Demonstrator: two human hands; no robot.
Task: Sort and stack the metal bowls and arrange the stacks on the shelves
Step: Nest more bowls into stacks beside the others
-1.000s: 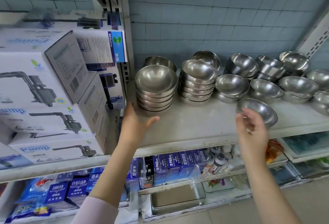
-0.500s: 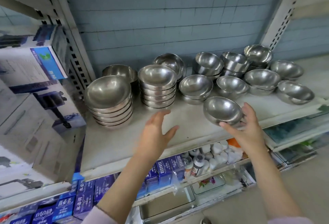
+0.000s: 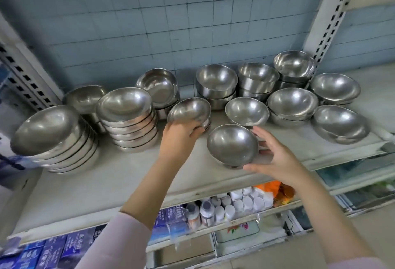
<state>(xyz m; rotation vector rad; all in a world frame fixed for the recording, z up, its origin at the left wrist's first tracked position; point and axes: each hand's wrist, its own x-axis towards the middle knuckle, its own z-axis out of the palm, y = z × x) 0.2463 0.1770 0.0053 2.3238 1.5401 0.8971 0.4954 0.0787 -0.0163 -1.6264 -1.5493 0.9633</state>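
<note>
Fingers (image 3: 197,131) of left hand (image 3: 178,140) newly grip middle bowl (image 3: 189,110); right hand (image 3: 275,158) keeps front bowl (image 3: 232,144).

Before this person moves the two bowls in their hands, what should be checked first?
1. Right hand grips the front bowl, fingers round its side: ok.
2. Left hand grips the small bowl at its near rim: ok.
3. The two held bowls match in size for nesting: cannot tell.
4. Bare shelf in front to set a stack down: ok.
</note>
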